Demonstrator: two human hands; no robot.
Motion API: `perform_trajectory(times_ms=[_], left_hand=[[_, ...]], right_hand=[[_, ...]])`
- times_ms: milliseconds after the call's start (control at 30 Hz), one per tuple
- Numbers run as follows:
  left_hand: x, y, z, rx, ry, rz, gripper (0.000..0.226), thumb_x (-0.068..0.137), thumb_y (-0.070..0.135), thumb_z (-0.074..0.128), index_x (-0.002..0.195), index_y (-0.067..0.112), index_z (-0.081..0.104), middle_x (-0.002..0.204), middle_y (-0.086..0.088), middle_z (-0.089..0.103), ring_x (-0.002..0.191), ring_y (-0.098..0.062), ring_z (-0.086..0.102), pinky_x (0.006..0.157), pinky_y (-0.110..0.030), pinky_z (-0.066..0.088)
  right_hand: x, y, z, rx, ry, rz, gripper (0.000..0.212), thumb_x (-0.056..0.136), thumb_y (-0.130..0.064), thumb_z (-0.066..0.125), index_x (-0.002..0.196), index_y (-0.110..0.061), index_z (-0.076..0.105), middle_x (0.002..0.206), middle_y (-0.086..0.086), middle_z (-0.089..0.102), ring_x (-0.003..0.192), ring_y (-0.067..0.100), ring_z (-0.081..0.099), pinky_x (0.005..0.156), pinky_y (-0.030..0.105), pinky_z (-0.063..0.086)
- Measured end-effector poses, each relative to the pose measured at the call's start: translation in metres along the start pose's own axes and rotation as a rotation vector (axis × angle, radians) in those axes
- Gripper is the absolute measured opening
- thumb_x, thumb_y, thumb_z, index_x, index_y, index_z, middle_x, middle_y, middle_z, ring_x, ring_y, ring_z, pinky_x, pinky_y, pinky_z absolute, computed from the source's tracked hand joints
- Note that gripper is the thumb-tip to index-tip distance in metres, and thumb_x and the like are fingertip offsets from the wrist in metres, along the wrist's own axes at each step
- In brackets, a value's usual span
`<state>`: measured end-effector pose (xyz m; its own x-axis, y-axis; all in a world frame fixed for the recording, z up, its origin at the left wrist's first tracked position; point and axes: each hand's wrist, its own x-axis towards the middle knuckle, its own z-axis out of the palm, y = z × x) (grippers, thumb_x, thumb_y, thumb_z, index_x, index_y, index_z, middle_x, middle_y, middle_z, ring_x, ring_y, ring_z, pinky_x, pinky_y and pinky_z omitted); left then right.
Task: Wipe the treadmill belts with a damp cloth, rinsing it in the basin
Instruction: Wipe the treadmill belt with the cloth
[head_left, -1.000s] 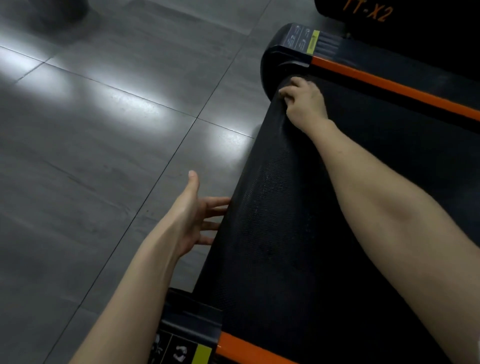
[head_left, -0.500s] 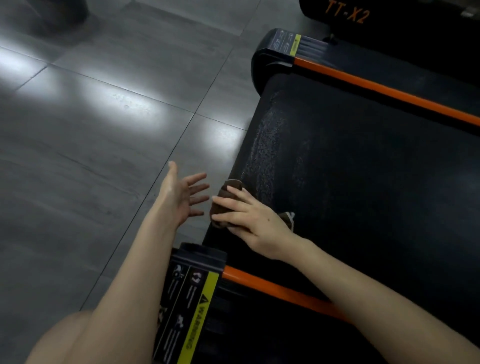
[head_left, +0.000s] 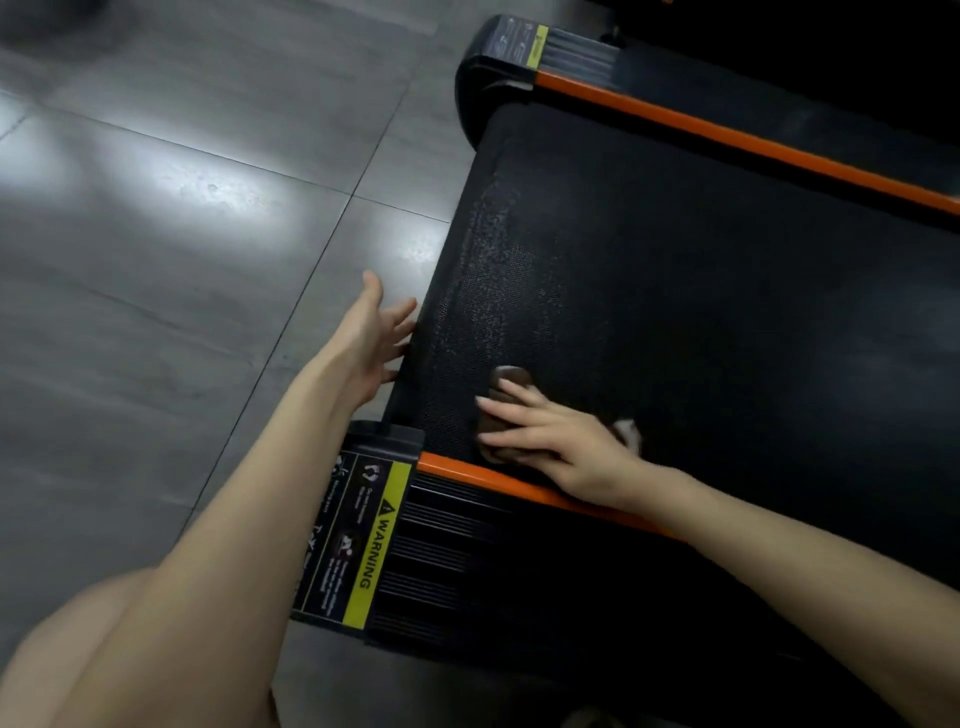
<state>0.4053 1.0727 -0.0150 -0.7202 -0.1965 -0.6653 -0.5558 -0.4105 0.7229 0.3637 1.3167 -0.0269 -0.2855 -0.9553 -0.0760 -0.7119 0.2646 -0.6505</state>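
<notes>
The black treadmill belt (head_left: 701, 312) fills the right half of the view, between two orange side rails. My right hand (head_left: 558, 439) lies flat on a brown cloth (head_left: 506, 379) and presses it onto the belt near the near orange rail (head_left: 467, 475). Only the cloth's ends show past my fingers and behind my wrist. My left hand (head_left: 371, 340) is spread with straight fingers at the belt's rear edge, its fingertips touching that edge. A lighter wiped streak runs along the belt's end. The basin is out of view.
Grey floor tiles (head_left: 182, 234) lie to the left of the treadmill. A yellow warning label (head_left: 376, 545) marks the near end cap, and a second end cap (head_left: 514, 52) sits at the far corner. My knee (head_left: 78, 660) is at the bottom left.
My right hand slid the cloth from the far corner back along the belt's end to the near rail, then slightly inward. My left hand stayed at the belt edge. The camera shifted.
</notes>
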Motion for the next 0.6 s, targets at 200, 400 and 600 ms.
perform_trajectory(times_ms=[200,400,600], left_hand=[[-0.001,-0.002,-0.008,-0.073,-0.005,0.008,0.076,0.093,0.067,0.002,0.151,0.022,0.020,0.154,-0.005,0.029,0.143,-0.025,0.024,0.116,-0.050,0.014],[0.003,0.000,-0.015,-0.007,-0.026,-0.007,0.078,0.091,0.068,0.001,0.151,0.022,0.021,0.153,-0.003,0.032,0.142,-0.025,0.025,0.114,-0.051,0.018],[0.021,-0.001,-0.003,0.107,0.250,0.055,0.062,0.100,0.053,0.015,0.137,0.013,0.045,0.135,-0.005,0.053,0.114,-0.025,0.053,0.096,-0.042,0.043]], right_hand=[[0.039,-0.012,0.011,-0.028,-0.005,-0.087,0.035,0.090,-0.006,0.051,0.122,-0.014,0.062,0.146,0.003,0.040,0.143,0.019,0.019,0.118,0.031,0.011],[-0.072,0.037,-0.036,-0.071,-0.022,0.066,0.055,0.085,0.004,0.053,0.130,-0.025,0.054,0.151,-0.013,0.031,0.144,0.013,0.016,0.115,0.030,0.018],[-0.007,0.029,-0.009,-0.188,0.104,-0.081,0.037,0.091,-0.027,0.051,0.127,-0.024,0.058,0.148,-0.001,0.039,0.144,0.022,0.019,0.115,0.044,0.021]])
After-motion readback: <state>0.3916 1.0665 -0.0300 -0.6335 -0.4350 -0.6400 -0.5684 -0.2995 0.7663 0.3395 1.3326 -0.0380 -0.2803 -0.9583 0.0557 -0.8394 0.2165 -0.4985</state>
